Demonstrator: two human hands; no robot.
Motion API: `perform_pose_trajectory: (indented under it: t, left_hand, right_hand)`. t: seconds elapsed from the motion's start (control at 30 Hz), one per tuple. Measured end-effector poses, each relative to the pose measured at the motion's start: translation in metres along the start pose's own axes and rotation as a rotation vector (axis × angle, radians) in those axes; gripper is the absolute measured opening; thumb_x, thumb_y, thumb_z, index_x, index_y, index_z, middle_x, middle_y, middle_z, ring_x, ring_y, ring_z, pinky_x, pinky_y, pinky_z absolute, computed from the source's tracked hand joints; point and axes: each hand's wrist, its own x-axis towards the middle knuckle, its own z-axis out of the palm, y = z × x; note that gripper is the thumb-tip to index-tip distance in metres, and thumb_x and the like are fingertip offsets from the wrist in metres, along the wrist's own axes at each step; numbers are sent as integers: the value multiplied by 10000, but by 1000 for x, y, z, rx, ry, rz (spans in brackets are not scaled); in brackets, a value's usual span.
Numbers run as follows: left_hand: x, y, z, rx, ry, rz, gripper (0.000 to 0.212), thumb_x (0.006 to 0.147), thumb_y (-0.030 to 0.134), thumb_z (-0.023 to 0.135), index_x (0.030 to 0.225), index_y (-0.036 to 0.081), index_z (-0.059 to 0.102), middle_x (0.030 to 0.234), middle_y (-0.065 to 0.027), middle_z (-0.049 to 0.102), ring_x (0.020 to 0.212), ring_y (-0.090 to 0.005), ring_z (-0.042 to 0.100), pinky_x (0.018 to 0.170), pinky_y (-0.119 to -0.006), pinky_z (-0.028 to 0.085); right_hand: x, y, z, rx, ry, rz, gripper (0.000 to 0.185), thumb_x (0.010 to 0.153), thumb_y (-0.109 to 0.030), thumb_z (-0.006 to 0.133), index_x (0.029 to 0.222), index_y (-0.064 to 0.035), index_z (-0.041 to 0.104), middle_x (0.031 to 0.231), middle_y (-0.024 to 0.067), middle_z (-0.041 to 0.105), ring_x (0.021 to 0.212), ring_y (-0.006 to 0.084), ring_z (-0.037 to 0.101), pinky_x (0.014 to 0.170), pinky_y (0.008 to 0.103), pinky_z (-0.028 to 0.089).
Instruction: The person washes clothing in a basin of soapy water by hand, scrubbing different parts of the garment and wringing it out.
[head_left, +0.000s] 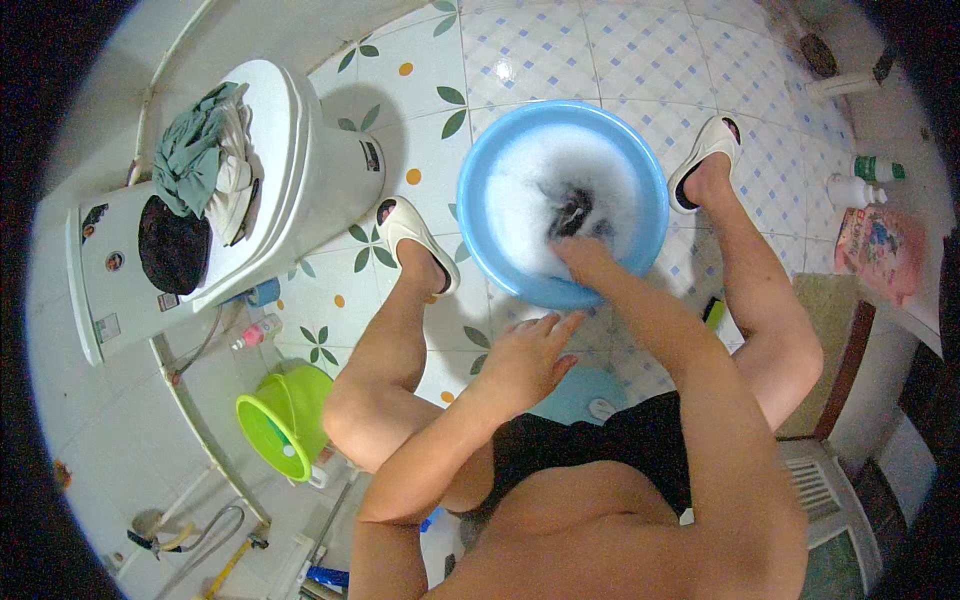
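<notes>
A round blue plastic basin (480, 259) full of white suds (517, 202) stands on the tiled floor between my feet. Dark wet cloth (574, 212) pokes up through the foam in its middle. My right hand (587, 261) reaches over the near rim into the suds, its fingers at the cloth's near edge. Foam hides the fingertips, so I cannot tell whether they grip. Just outside the basin's near side, my left hand (529, 360) hovers with nothing in it, fingers spread and palm turned inward.
To the left, a white toilet (330, 180) bears a green garment (191, 150), pale cloth (234, 180) and a black cloth item (174, 244) on top. A lime-green bucket (304, 405) lies tilted near my left knee. Bottles (855, 191) and a pink package (881, 255) line the right wall.
</notes>
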Motion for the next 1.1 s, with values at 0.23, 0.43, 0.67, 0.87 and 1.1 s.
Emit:
perform_pose_trajectory:
  t: [0.23,0.43,0.67,0.87,1.1]
  left_hand:
    - [6,1,5,7,-17,-10,588,875,293,593,1392,109,382,1266,-198,522,1093,-390,544,924,-466,456]
    - [9,9,2,-11,-8,33,595,869,285,603,1395,111,385,1264,-189,527,1092,-389,546,926,-465,453]
    - [10,-2,9,-89,-28,-8,554,885,294,595,1380,130,407,1218,-185,567,1042,-380,581,888,-436,475]
    - [17,-29,20,-549,163,-261,470,930,304,544,1355,129,450,1190,-152,600,1008,-278,628,870,-356,486]
    - [41,-38,6,-666,620,-71,416,898,121,564,1302,60,488,1199,-124,600,1095,-235,581,932,-335,455]
  right_hand:
    - [16,7,-4,153,261,211,310,807,-93,504,1089,-68,632,1052,199,631,978,380,613,858,474,482]
    - [36,44,41,93,71,170,308,829,-212,531,1040,-26,656,1077,213,624,993,378,602,891,458,470]
    - [2,-7,-4,1202,379,406,380,834,-323,549,960,20,654,960,224,653,893,317,634,795,412,479]
    - [-78,-50,-145,1182,356,-50,329,848,-290,554,923,16,645,784,154,658,747,224,625,708,346,478]
    - [-116,-79,-166,985,389,-195,309,847,-296,630,928,2,628,803,104,636,746,170,586,682,311,469]
